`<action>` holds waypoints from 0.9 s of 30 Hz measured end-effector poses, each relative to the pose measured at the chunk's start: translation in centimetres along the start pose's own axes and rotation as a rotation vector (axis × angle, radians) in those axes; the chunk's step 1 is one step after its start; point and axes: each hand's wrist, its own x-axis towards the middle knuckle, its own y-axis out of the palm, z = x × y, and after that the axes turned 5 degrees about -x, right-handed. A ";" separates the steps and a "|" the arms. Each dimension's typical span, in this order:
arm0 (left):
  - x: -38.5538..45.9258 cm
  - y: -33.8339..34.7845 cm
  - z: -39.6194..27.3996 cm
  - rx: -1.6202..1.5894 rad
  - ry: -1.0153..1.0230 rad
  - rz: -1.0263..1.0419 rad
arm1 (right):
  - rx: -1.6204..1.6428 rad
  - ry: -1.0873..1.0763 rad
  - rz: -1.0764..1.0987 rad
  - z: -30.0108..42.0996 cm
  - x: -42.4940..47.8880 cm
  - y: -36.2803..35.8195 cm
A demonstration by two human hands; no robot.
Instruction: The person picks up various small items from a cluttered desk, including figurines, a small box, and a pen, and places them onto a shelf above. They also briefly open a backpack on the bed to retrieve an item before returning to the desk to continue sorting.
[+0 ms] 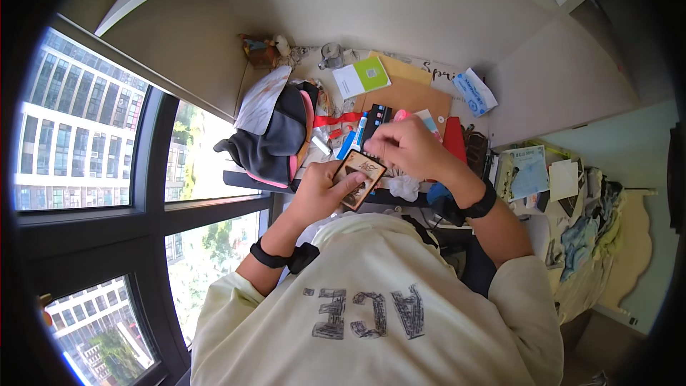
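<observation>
My left hand (320, 188) grips a dark-edged illustrated card (358, 178), its thumb across the card's face; whether there is more than one card, I cannot tell. Just above and to the right, my right hand (404, 145) hangs with curled fingers, its fingertips near the card's upper edge. Whether those fingers pinch anything is unclear. Behind the hands, a black strip with small coloured squares (379, 114) lies on the desk beside a blue-and-white marker (359, 127). A red ribbon (337, 119) and a white capped tube (321, 145) lie farther left.
A dark grey and pink cloth bag (273, 145) stands at the desk's left, beside the window. Brown envelopes (407, 97), a green-and-white booklet (362, 76), a glass mug (331, 56) and a tissue pack (475, 93) lie towards the back. Crumpled tissue (404, 187) is at the front edge.
</observation>
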 end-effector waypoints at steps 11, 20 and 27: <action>2.7 -0.6 4.7 0.338 0.190 0.119 | 0.072 -0.151 -0.044 -1.3 -1.2 0.6; 3.6 2.7 -0.8 0.047 0.286 0.177 | -0.099 0.055 -0.161 -1.6 -6.1 -2.3; 5.0 4.2 -2.4 0.158 0.472 0.370 | -0.134 -0.091 -0.438 0.8 -12.4 -7.9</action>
